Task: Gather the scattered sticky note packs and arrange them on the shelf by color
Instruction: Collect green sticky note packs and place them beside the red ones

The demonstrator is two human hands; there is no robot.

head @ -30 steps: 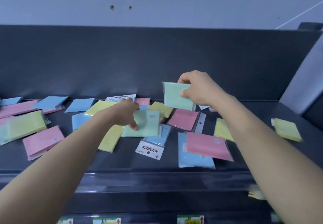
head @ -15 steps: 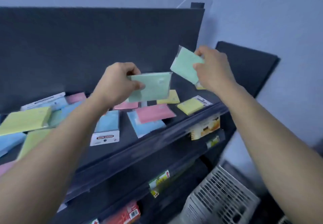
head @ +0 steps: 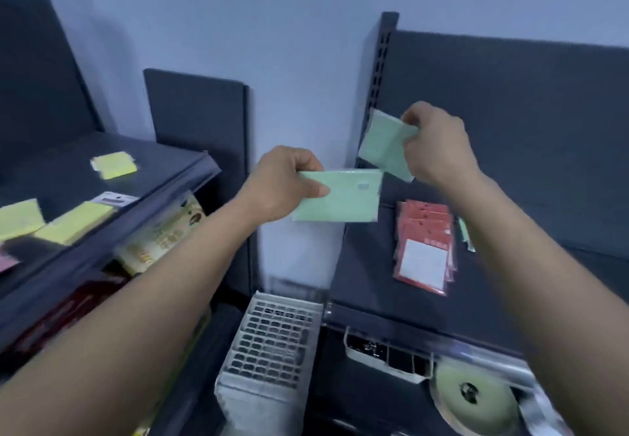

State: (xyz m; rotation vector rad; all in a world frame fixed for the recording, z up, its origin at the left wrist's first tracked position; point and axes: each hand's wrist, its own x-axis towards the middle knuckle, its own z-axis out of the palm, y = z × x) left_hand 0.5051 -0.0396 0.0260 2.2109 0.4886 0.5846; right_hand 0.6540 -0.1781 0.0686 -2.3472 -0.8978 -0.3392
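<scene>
Your left hand (head: 284,185) pinches a green pack (head: 343,199) dead center, mid-air, and your right hand (head: 439,146) grips a 2nd green pack (head: 383,144) at 1 o'clock. Some yellow packs (head: 114,164) sit on the shelf (head: 163,159) @ 9 o'clock.

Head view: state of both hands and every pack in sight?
left hand, grips the lower green pack by its left end.
lower green pack, in the air, roughly level.
right hand, pinches the upper green pack.
upper green pack, in the air, tilted.
yellow packs, lying loose on the left shelf.
red packs, overlapping pile lying on the right shelf.
</scene>
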